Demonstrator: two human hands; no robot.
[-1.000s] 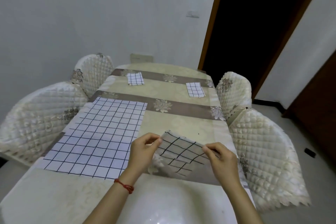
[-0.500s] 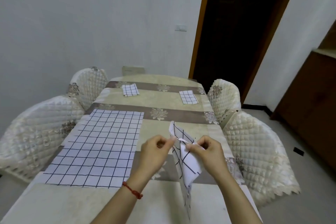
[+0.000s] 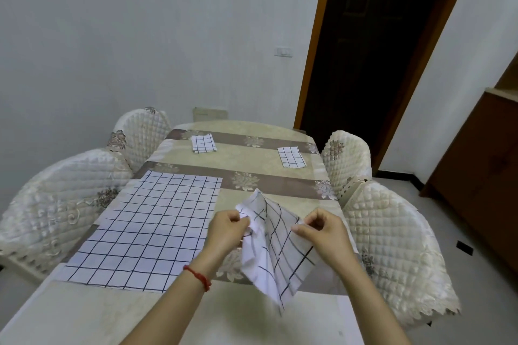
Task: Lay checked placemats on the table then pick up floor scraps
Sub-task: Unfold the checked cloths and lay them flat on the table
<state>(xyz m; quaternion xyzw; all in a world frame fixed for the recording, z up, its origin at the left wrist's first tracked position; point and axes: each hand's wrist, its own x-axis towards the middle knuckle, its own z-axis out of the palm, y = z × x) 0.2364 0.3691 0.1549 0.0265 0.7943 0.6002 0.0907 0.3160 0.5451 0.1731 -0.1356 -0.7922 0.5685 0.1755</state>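
A white checked placemat (image 3: 276,249) hangs partly unfolded above the near right part of the table (image 3: 269,173). My left hand (image 3: 228,230) pinches its left edge and my right hand (image 3: 322,231) pinches its right edge, both lifted off the tabletop. One checked placemat (image 3: 148,227) lies spread flat on the left side of the table. Two folded checked placemats rest at the far end, one on the left (image 3: 203,143) and one on the right (image 3: 291,157).
Quilted cream chairs stand on both sides: two on the left (image 3: 59,204) (image 3: 140,134), two on the right (image 3: 392,246) (image 3: 347,157). A dark doorway (image 3: 372,45) opens behind the table. A wooden cabinet (image 3: 482,176) is at the right. A small dark scrap (image 3: 464,247) lies on the floor.
The folded placemat came up off the table and is opening. My hands first came together on it, then drew apart, each pinching an edge. The camera tilted upward.
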